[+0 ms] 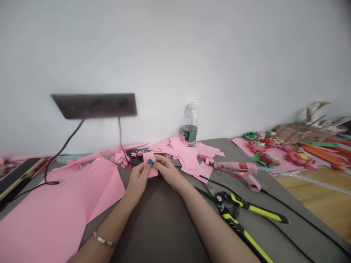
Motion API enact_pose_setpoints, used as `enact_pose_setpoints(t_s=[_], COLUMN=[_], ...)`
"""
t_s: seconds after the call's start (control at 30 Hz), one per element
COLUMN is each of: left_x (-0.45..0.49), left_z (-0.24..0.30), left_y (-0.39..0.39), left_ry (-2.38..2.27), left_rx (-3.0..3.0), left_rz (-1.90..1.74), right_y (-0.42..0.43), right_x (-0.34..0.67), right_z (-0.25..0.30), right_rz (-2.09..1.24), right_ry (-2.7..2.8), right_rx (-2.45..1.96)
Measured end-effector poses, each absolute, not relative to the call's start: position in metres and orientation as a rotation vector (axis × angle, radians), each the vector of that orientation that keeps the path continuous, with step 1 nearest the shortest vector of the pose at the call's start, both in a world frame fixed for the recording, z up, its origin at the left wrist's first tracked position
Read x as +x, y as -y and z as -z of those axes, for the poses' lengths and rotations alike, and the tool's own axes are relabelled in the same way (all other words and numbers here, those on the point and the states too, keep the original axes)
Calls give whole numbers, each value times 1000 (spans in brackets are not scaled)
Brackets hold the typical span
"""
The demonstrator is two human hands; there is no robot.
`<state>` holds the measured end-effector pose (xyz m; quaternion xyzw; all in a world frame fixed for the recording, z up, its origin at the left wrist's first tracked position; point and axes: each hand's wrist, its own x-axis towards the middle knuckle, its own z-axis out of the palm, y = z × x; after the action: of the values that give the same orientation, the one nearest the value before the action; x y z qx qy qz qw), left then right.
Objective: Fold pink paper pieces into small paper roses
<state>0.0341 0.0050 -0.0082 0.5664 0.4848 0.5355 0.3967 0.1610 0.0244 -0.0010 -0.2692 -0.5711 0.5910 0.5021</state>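
Note:
Between my two hands, near the middle of the grey table, is a small piece of pink paper [148, 157]. My left hand [139, 179] pinches it from the left, with the thumb on its front. From the right, my right hand [166, 170] grips the same piece with its fingers closed. A shiny blue spot [149, 161] shows at the left thumb tip. Behind my hands lies a loose pile of cut pink paper pieces [188, 155]. Small folded pink paper shapes [120, 159] sit just to the left of them.
A pink glue gun [248, 171] with a lit orange light and yellow-black pruning shears [233, 208] lie at right. A water bottle [190, 124] stands by the wall. Large pink sheets [52, 215] cover the left side. Paper flowers [267, 149] and cables [65, 146] are around.

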Motion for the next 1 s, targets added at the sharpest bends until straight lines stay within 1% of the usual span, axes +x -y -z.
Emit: enact_pose_setpoints(t_s=[0.17,0.47,0.63,1.0], left_x=[33,33,32,30], left_z=[11,10,11,9], left_y=[-5,-5,-7,-8], left_ry=[-1216,-1114,-973,-952], left_rx=[1437,1250,1230,1193], left_rz=[-1367,-1342,-1292,-1263], right_y=[-24,-20,-23,-23], right_x=[158,158,158,156], right_z=[5,-1,-3,-1], right_rz=[-1562,-1748,-1764,-1795], right_ry=[1294,1026,925,805], right_rx=[-664,-667,-644,-571])
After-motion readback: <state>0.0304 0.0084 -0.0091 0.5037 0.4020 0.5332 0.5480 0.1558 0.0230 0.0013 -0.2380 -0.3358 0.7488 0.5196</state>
